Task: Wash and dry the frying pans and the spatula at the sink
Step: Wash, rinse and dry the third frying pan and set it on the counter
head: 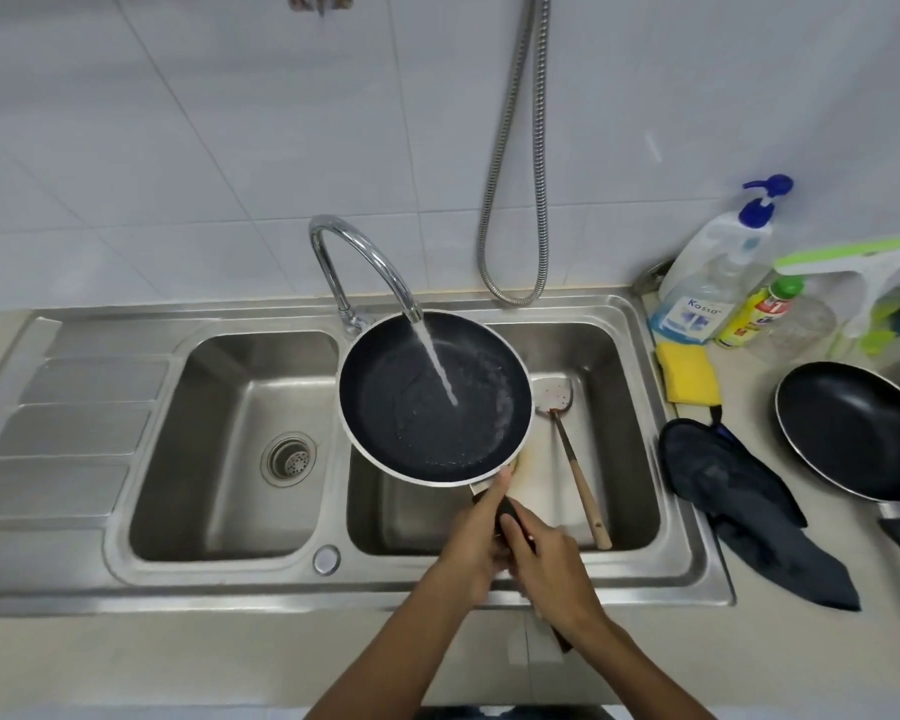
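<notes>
A black frying pan (411, 407) with a pale rim is held level over the divide of the double sink (681, 511), under the running tap (357, 257). Water streams onto its inside, which carries some suds. My left hand (476, 537) and my right hand (546, 569) both grip its dark handle, left forefinger stretched to the rim. A metal spatula (572, 449) with a wooden handle lies in the right basin, partly behind the pan. A second black frying pan (853, 428) rests on the counter at right.
A dark cloth (739, 491) hangs over the sink's right edge. A yellow sponge (689, 371), a pump soap bottle (713, 283), a yellow detergent bottle (759, 314) and a green-edged squeegee (863, 283) stand at the back right. A metal hose (515, 200) hangs on the wall.
</notes>
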